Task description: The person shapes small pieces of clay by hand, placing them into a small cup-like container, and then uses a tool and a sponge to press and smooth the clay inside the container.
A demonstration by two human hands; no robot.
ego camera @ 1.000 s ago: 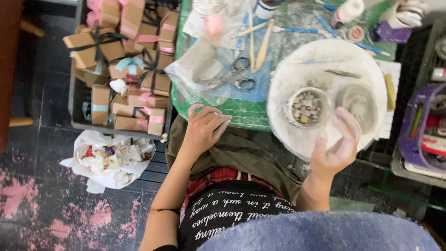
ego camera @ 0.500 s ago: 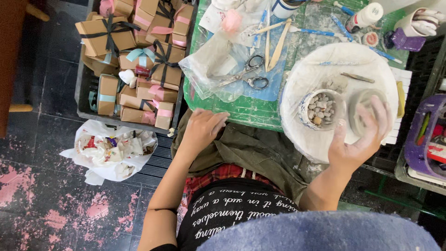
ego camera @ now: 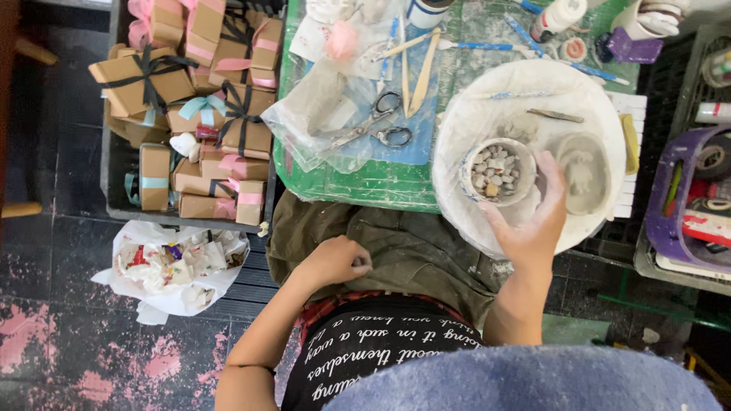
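Since half a second ago my left hand has slid off the table edge and now rests in my lap on the olive apron, fingers curled narrow and loose, holding nothing. My right hand has shifted left across the round white board, from the grey clay dish toward the small cup; its fingers are spread wide and lie against the right side of the small round cup, not closed around it.

The cup sits right of centre in the frame, on the lower left part of the board, upright with its mouth facing the camera. Being round, it has no long axis in this view. It is filled with small pale pebbles or chips. Just right of it, touching my fingertips, lies the shallow grey clay dish; I cannot tell what is in it.

At upper centre, scissors lie on crumpled clear plastic on the green mat, handles toward the lower right, blades toward the lower left. At upper left a dark crate holds brown gift boxes tied with black, pink and pale blue ribbon. Below it, a white bag on the floor holds crumpled paper scraps.
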